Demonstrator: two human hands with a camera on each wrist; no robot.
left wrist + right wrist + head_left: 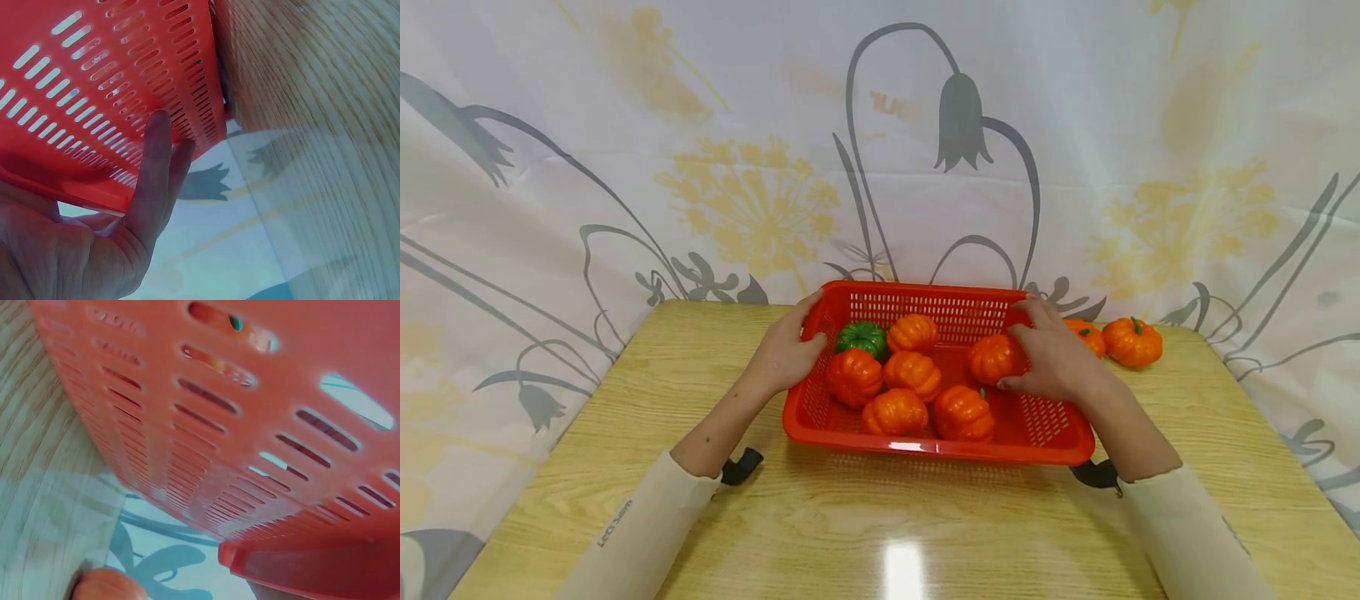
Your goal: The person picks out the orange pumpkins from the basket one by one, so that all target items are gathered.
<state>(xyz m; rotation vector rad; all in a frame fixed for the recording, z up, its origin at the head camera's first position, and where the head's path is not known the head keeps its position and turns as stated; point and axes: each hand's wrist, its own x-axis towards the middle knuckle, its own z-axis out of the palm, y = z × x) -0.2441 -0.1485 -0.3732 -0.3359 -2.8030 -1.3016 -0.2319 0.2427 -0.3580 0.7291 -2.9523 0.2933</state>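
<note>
A red plastic basket (936,447) with slotted walls holds several orange toy pumpkins (895,412) and a green pumpkin (862,340). On its left side my left hand (786,350) grips the rim, thumb over the inside. The left wrist view shows two fingers (156,169) along the outside of the slotted wall. My right hand (1052,354) holds the right rim, its thumb inside, close to one orange pumpkin (991,360). In the right wrist view, the basket's outer wall (206,450) fills most of the picture and nearly all of that hand is hidden.
Two more orange pumpkins stand on the wooden table (880,533) right of the basket; the outer pumpkin (1133,342) shows whole, the other (1086,336) is partly behind my right hand. A flower-printed curtain (895,150) hangs behind the table's back edge.
</note>
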